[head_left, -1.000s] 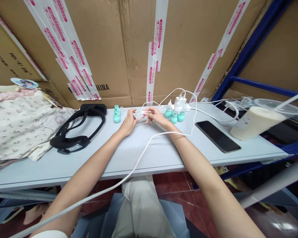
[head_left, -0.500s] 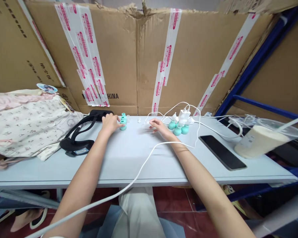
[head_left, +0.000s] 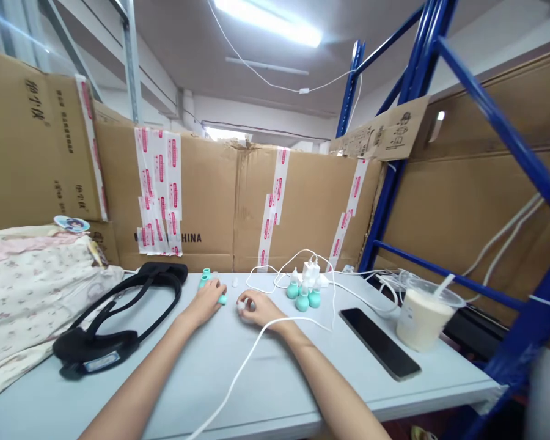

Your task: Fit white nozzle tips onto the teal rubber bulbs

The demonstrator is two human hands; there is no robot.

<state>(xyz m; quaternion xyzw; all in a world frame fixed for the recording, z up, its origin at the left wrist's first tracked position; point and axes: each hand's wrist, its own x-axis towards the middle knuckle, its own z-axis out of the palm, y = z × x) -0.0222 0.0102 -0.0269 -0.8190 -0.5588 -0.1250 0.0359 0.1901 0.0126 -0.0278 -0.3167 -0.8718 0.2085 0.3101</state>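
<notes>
**A:** ok so what's in the hands, and how would you grab that stuff?

**B:** Nearest is the right hand [head_left: 255, 309], thumb and finger in a narrow pinch on a small clear piece [head_left: 241, 305] over the table [head_left: 220, 366]. My guess is light, smooth plastic, maybe a bit slippery, so I'd hold it by its thickest part.

**A:** And the left hand [head_left: 206, 300]?

**B:** Curled over a teal bulb [head_left: 222, 300] off to its left. Can't tell if it's gripped or just touched, the fingers hide it. Looks light, soft and squeezy to me, so go gentle round the belly, or firmer at the neck. The teal bulbs with clear tips [head_left: 303, 299] beyond the right hand should handle the same, but I wouldn't yank those by the tips.

**A:** Any brands?

**B:** The black head strap [head_left: 119, 324] has a pale label [head_left: 101, 362], too small to read. Further back, the cardboard wall [head_left: 211, 201] says "CHINA", with the word before it mostly under tape [head_left: 158, 201]. Red print on the tape's illegible. The carton [head_left: 22, 153] at far left has Chinese characters, but I can't read them reliably.
</notes>
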